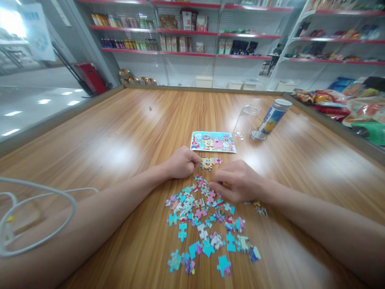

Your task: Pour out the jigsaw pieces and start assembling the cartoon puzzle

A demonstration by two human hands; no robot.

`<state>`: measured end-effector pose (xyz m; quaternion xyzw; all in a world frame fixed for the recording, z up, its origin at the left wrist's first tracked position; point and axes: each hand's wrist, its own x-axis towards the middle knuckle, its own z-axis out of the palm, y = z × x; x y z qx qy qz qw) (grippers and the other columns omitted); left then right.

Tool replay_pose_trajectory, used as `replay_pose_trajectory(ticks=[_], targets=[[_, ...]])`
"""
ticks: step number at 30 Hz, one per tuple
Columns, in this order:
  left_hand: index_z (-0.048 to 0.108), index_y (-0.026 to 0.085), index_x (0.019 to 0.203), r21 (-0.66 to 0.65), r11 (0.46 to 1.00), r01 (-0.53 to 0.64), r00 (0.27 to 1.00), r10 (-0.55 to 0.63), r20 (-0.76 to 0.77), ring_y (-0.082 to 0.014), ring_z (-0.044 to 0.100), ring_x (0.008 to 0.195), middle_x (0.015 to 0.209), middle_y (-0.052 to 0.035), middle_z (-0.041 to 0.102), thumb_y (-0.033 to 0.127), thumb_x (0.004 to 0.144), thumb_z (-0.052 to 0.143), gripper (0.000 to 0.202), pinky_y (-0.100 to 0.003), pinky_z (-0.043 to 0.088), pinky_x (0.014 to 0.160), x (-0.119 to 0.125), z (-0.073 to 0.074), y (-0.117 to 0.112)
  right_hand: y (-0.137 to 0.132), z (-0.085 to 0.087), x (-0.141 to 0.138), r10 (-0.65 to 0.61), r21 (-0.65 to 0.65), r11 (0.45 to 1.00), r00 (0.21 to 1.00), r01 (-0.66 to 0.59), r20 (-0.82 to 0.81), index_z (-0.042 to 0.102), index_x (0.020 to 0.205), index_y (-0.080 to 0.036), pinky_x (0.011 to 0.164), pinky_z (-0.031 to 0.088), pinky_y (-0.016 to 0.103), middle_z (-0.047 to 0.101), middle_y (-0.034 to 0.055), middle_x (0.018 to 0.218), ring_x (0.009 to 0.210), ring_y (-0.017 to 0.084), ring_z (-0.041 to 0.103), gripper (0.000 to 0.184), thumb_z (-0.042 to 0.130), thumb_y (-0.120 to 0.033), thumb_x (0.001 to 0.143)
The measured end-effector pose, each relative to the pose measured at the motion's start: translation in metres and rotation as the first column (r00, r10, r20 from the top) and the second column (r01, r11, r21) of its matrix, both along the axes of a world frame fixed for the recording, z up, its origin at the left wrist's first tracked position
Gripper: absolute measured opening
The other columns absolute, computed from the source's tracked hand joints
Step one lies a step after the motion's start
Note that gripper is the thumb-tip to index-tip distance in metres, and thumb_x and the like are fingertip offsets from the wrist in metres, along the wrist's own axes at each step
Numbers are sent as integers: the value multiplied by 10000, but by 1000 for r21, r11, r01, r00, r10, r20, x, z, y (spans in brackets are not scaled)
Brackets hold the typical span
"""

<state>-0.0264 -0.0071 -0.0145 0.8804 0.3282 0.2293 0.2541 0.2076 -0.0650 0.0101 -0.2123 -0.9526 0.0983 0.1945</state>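
My left hand [184, 162] is closed, with its fingertips at the left edge of a small group of joined jigsaw pieces [207, 163]. That group shows a yellow cartoon face, with pink pieces on its right. Just right of it, my right hand [236, 180] is loosely curled above the edge of a loose pile of jigsaw pieces [200, 212]. Its thumb is apart from the fingers, and no piece shows between them. Beyond both hands lies a picture card [213, 142] with the coloured cartoon figures.
A clear plastic jar [245, 120] and a blue-labelled canister [274, 117] stand at the back right, a metal lid [258, 135] beside them. A white cable [73, 200] loops at the left. Bagged goods [331, 102] lie past the table's right edge.
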Motion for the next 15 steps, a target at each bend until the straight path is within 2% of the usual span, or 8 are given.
replay_pose_trajectory(ticks=[3,6,10,15], targets=[[389,152,457,-3,1000,4,1000,-4,0,-71,306,470,448,35,332,123,527,369,78,-235,215,485,0,0,0,-23,8,-11,83,73,993,992,-90,98,599,846,-191,547,232,301,597,3,670,567,113,451,296,397,-331,1011],[390,152,458,-12,1000,2,1000,-2,-7,-70,304,469,450,34,336,123,524,368,75,-238,216,484,0,-1,0,-35,9,-19,186,55,978,965,-199,186,623,1004,-202,533,204,310,618,-3,688,555,115,452,311,369,-380,1031],[388,155,457,-7,1000,-6,1000,6,-12,-73,288,473,452,33,326,121,527,369,79,-244,208,485,0,-1,0,-35,5,-20,227,23,971,952,-237,206,643,995,-193,530,198,314,614,-2,683,560,117,466,359,381,-436,1026],[402,152,454,-3,1000,-8,1000,8,-14,-74,284,472,448,34,330,123,519,368,78,-244,208,485,1,-1,0,-30,3,-19,231,29,971,960,-238,158,654,1009,-193,536,232,307,615,-8,670,562,113,497,336,381,-387,1029]])
